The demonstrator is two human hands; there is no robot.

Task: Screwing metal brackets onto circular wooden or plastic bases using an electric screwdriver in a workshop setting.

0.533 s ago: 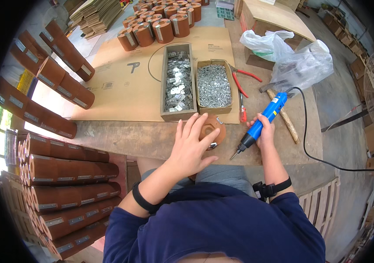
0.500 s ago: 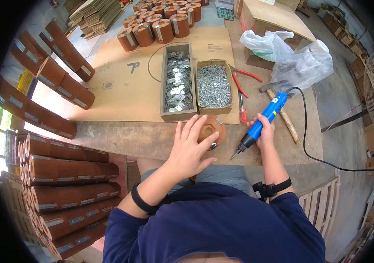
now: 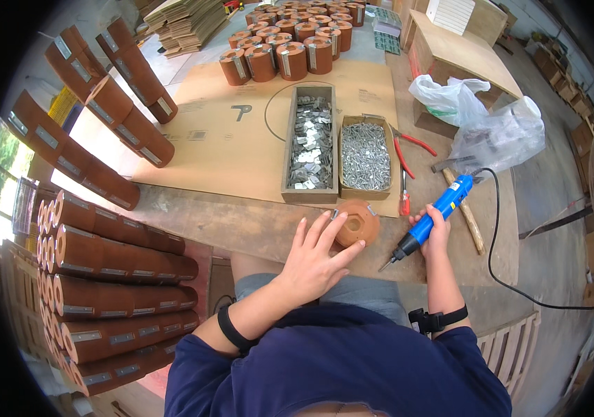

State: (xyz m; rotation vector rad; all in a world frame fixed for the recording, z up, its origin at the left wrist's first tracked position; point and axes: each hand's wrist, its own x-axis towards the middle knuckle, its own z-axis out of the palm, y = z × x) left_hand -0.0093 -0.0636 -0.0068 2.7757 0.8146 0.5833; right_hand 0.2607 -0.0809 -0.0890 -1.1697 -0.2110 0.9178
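Note:
My right hand (image 3: 436, 231) is wrapped round a blue electric screwdriver (image 3: 440, 213) with a black nose, its bit pointing down and left just above the table. My left hand (image 3: 316, 263) has its fingers spread, with fingertips at the left and near edges of an orange-brown cylinder (image 3: 363, 237). The cylinder stands on end with a hexagonal recess in its top face. Small metal plates show at its upper left and upper right rim. Just beyond it are a wooden tray of flat metal plates (image 3: 311, 142) and a cardboard box of screws (image 3: 366, 156).
Red-handled pliers (image 3: 415, 144), a red-handled screwdriver (image 3: 405, 201) and a hammer (image 3: 473, 226) lie to the right, near plastic bags (image 3: 495, 132). A black cord (image 3: 495, 236) runs off right. Many finished-looking cylinders (image 3: 291, 61) stand at the back; stacked ones (image 3: 126, 271) line the left.
The cylinder has turned under my left hand, its metal plates now at other places on the rim. My left fingers have drawn back off its top. The whole view has shifted.

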